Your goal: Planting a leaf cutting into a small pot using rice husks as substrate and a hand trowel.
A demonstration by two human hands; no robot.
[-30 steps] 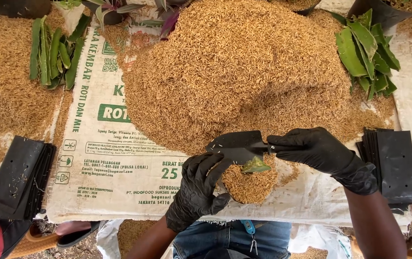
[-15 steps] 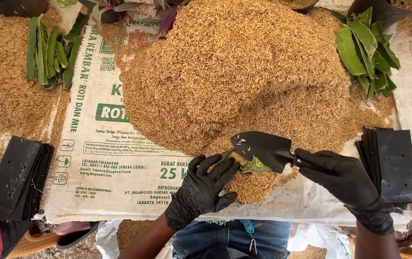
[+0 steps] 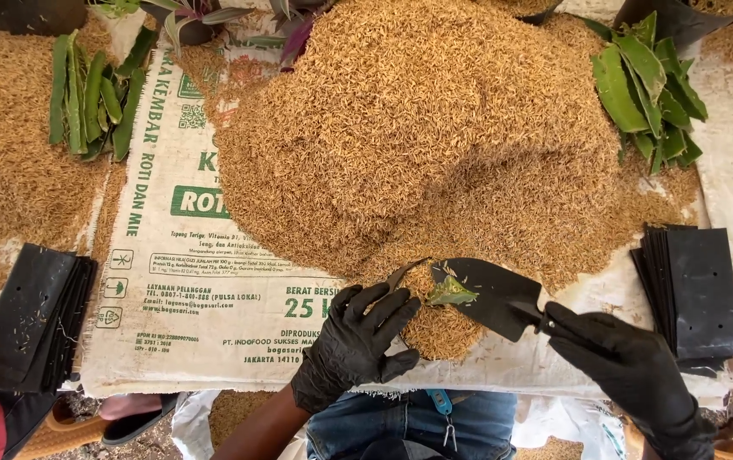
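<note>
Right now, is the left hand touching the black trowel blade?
Apart. The head view shows the left hand resting against the husk-filled bag, with husks and a green cutting lying between its fingertips and the trowel held by the right hand.

A white woven sack [image 3: 213, 281] lies flat over the surface, left of centre, printed in green with small symbol boxes near its left edge. Stacks of flat black plastic bags lie at the near left [image 3: 30, 315] and at the right [image 3: 695, 294].
</note>
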